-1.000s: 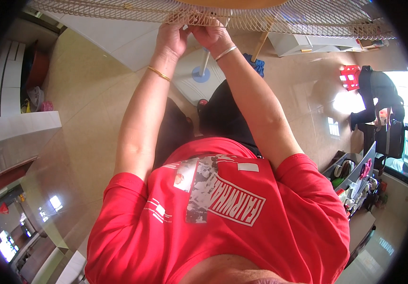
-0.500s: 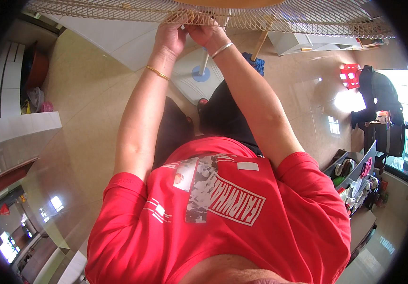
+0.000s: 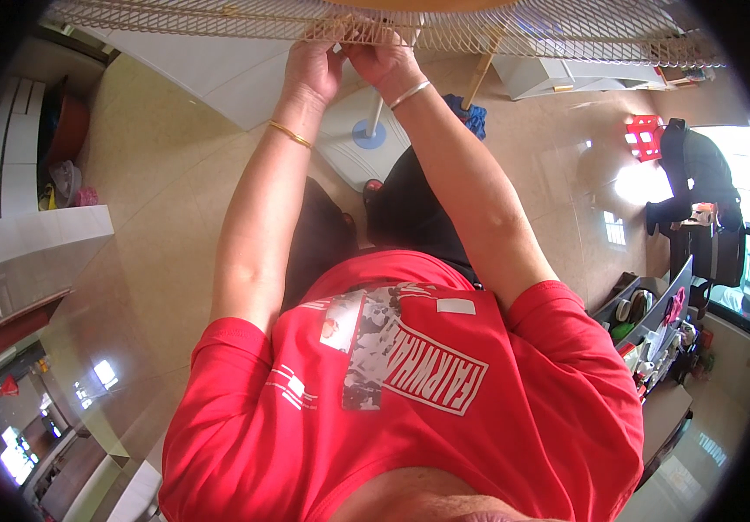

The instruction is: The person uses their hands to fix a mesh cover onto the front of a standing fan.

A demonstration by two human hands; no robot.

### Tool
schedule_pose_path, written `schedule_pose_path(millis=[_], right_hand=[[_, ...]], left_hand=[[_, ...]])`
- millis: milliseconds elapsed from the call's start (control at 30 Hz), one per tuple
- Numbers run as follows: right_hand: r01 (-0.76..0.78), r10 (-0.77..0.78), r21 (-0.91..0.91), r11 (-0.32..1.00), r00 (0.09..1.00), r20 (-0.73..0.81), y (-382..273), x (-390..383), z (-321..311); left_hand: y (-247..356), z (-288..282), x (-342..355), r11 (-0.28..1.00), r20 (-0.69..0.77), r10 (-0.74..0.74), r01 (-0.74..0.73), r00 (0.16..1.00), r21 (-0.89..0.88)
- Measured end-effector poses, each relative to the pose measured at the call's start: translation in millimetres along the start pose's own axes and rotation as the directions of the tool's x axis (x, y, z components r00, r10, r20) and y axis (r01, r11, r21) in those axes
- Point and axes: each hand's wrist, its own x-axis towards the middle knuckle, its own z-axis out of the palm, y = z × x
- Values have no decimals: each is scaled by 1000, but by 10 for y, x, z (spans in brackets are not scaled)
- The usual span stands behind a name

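Observation:
A wide wire fan guard point(image 3: 218, 26) stretches across the top of the view, its thin metal wires curving down toward me. My left hand point(image 3: 316, 71), with a gold bangle on its wrist, is raised to the guard's lower edge. Close against it, my right hand point(image 3: 385, 65) wears a silver bangle and grips the same stretch of edge. Both hands are closed there, thumbs near each other; the wires partly hide the fingertips. Below the hands stands a white pole point(image 3: 376, 111) with a blue round collar point(image 3: 369, 134) on a pale base point(image 3: 331, 148).
Behind my right forearm is a mop point(image 3: 468, 117) with a wooden handle and blue head. A white panel point(image 3: 209, 78) slants at the upper left. Farther right are a red plastic stool point(image 3: 643, 137), dark bags point(image 3: 706, 252) and a crowded shelf point(image 3: 649, 317).

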Motion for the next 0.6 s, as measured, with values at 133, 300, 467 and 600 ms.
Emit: schedule_pose_path(millis=[133, 300, 467, 600], right_hand=[[-1, 2, -31, 1000, 1000, 18, 39, 7, -35], [-10, 15, 49, 999, 995, -100, 121, 106, -92], [-40, 41, 17, 999, 998, -52, 102, 157, -222], [-13, 13, -24, 1000, 1000, -9, 105, 76, -70]], left_hand=[[1, -2, -7, 1000, -7, 20, -20, 1000, 13], [15, -16, 6, 999, 11, 27, -27, 1000, 33], [-10, -42, 53, 998, 50, 9, -13, 999, 65], [34, -43, 18, 994, 15, 17, -18, 1000, 103]])
